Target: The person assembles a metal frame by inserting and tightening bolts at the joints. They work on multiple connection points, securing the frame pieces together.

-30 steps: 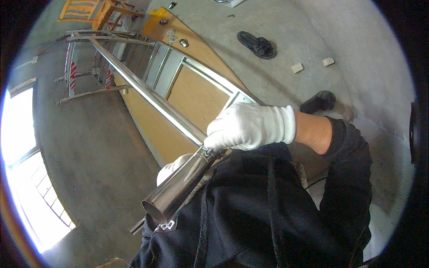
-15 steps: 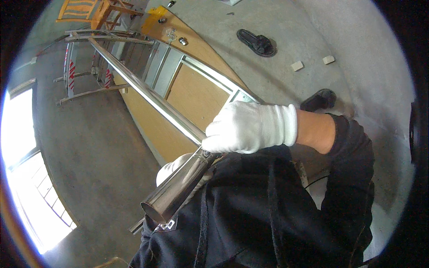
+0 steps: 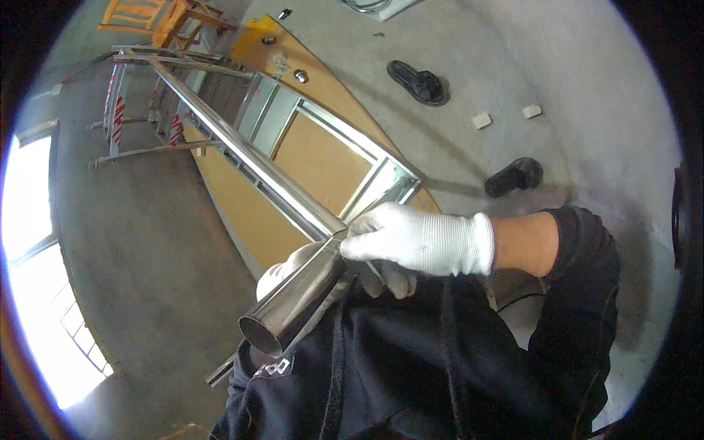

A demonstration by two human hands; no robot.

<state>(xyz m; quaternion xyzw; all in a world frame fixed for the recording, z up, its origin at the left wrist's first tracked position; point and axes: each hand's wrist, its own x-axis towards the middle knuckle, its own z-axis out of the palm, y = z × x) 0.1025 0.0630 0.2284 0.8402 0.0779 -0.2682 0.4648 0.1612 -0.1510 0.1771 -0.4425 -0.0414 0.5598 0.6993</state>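
Note:
A long shiny metal tube (image 3: 257, 165) slants from the upper left toward my chest. A wider, short steel tube (image 3: 297, 301) is at its near end, its round open mouth facing the lower left. My left hand (image 3: 279, 277), in a white glove, is wrapped round the wide tube from behind, mostly hidden by it. My right hand (image 3: 403, 238), also gloved, pinches with thumb and forefinger at the junction of the two tubes; its other fingers curl below, their grey undersides showing. What the pinch holds is too small to tell. A thin metal end (image 3: 220, 372) juts out beside my sleeve.
The long tube's far end rests at a metal ladder-like stand (image 3: 176, 139). Behind it lie a brown board (image 3: 345, 81) and a silver metal frame (image 3: 345, 132). Black slippers (image 3: 418, 82) and small pale blocks (image 3: 481, 120) lie on the floor. A wooden chair (image 3: 176, 26) stands far left.
My right hand has turned and shifted slightly down and right, so its curled fingers now show under the junction. The left hand keeps its place behind the wide tube. The view has shifted slightly.

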